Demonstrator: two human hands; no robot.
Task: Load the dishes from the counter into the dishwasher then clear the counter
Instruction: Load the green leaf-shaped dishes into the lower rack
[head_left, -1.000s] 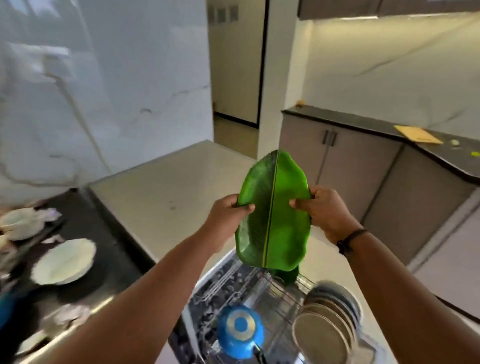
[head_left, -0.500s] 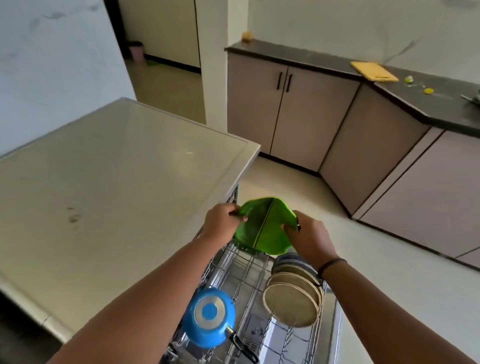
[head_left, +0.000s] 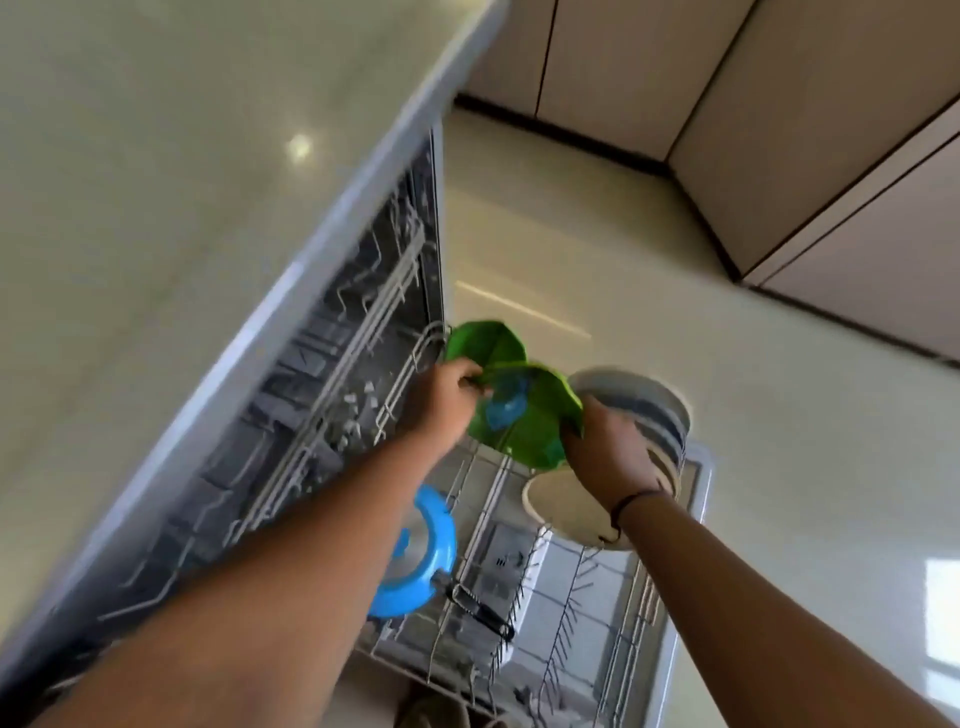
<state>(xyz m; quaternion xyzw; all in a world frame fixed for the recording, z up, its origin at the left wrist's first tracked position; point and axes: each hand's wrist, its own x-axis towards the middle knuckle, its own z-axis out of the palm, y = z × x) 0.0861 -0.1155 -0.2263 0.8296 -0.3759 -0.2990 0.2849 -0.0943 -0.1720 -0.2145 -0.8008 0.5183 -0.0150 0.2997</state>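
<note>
— Progress with the loading?

— Partway, judging by the white wire lower rack (head_left: 545, 623). Nearest, on its left side: round blue pan with a black handle (head_left: 426, 566), already loaded. Further along its right side: row of round cream plates (head_left: 566, 514), standing on edge.

— And in hand?

— Green leaf-shaped plate (head_left: 524, 431), tilted just above the rack's far end, apparently not yet seated. Left hand (head_left: 441, 400) pinching its left edge between thumb and fingers; right hand (head_left: 608, 452) curled round its right edge. Just beyond, at the rack's far left corner: second green leaf-shaped plate (head_left: 483, 343), seemingly already slotted.

— Room left?

— Plenty of free tines across the near half of the rack. Above and left of the rack, grey upper basket (head_left: 363, 338), contents too blurred to tell.

— Counter cleared?

— Cannot tell. Only part of the pale stone countertop (head_left: 156, 208) in view, up and left of the rack, with no dishes showing on that part. Probably more fetching, then the clearing.
</note>
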